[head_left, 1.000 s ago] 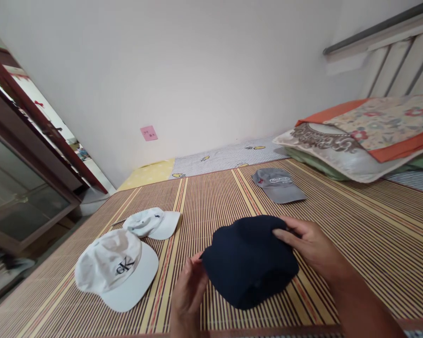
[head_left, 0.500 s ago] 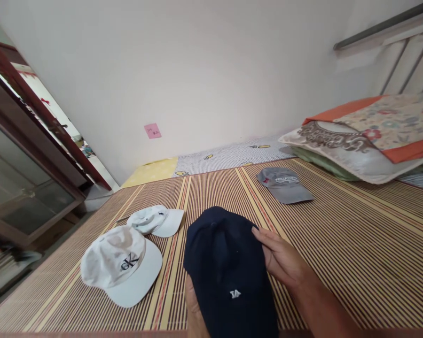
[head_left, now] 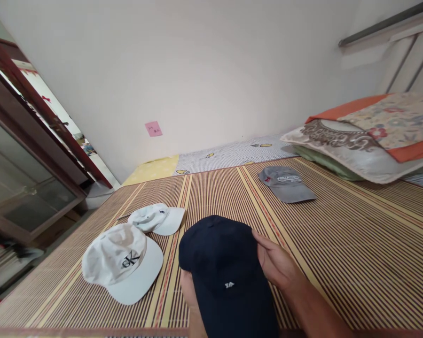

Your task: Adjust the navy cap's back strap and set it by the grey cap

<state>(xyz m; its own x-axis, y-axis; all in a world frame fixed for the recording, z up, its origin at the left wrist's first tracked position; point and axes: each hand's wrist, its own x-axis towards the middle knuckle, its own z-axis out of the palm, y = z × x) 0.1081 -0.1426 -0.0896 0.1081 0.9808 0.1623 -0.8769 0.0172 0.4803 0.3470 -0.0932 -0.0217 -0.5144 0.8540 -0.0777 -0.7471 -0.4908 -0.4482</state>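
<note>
A navy baseball cap (head_left: 222, 253) with a small white emblem is held between my two hands, its brim pointing toward me. My right hand (head_left: 277, 263) grips the cap's right side, thumb along the edge and the other fingers hidden beneath. On the opposite side my left hand (head_left: 191, 298) holds the cap from below, mostly covered by it. To the left lie a white cap with black CK letters (head_left: 121, 263) and, just behind it, a smaller white cap (head_left: 155, 218). A grey cap (head_left: 285, 184) rests farther back on the right.
The caps lie on a striped bamboo mat (head_left: 338, 234) covering the bed. Stacked pillows (head_left: 359, 141) sit at the back right against the wall (head_left: 225, 70). A glass-doored cabinet (head_left: 24, 188) stands at the left, and a pink note (head_left: 153, 128) is stuck on the wall.
The navy cap has tipped slightly and shifted a little left in my hands, its crown now appearing wider and rounder. The other caps have stayed where they were.
</note>
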